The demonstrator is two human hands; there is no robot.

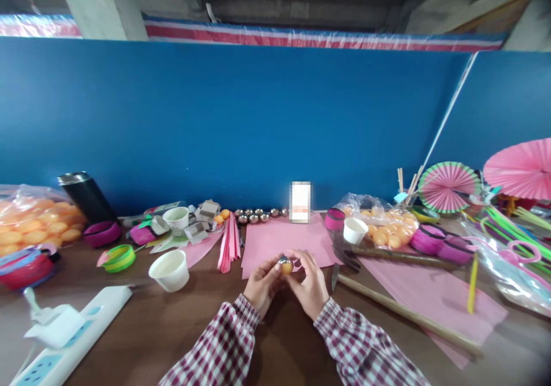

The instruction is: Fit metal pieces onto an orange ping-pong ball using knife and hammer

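Observation:
My left hand (261,283) and my right hand (310,283) meet over the near edge of a pink paper sheet (284,238). Both pinch a small orange ball (286,267) with a silver cap on its top. The fingers of each hand are curled round it. Red-and-white checked sleeves cover both wrists. Beyond the sheet lies a row of silver caps (257,215), with loose orange balls (222,216) beside them.
A white cup (170,270), a power strip (69,334) and a bag of orange balls (30,219) are on the left. A hammer (404,311), a second white cup (355,230), pink tape rolls (430,239) and paper fans (447,186) are on the right. A blue wall stands behind.

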